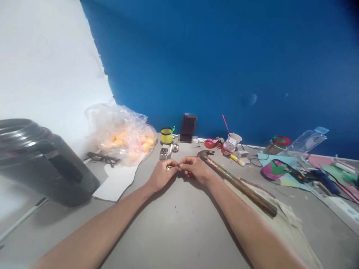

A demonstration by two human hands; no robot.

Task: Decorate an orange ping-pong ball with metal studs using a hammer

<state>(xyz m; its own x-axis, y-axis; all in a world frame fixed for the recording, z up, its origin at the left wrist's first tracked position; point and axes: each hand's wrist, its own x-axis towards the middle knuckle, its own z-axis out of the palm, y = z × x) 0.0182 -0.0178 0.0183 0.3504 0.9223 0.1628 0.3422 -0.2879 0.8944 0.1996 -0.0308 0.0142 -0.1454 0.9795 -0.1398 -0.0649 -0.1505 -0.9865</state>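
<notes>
Your L hand (162, 176) & R hand (196, 170): fingertips narrowed, meeting; can't tell what's held. 1 shiny metal pc (168, 168) at L hand, axis unclear. 1 hammer (238, 183), head twd tabletop's (168, 231) far edge.

Bright light across the tabletop (174, 228), and the white wall (47, 48) is almost washed out! The blue wall (196, 67) darkens toward the upper-right corner. Soft shadows hug the forearms (117, 213). Glare streaks the dark bottle (42, 173), stretched by edge distortion; the plastic bag (120, 130) looks hazy, and fine detail smears where left hand (165, 173) meets right hand (195, 170).
</notes>
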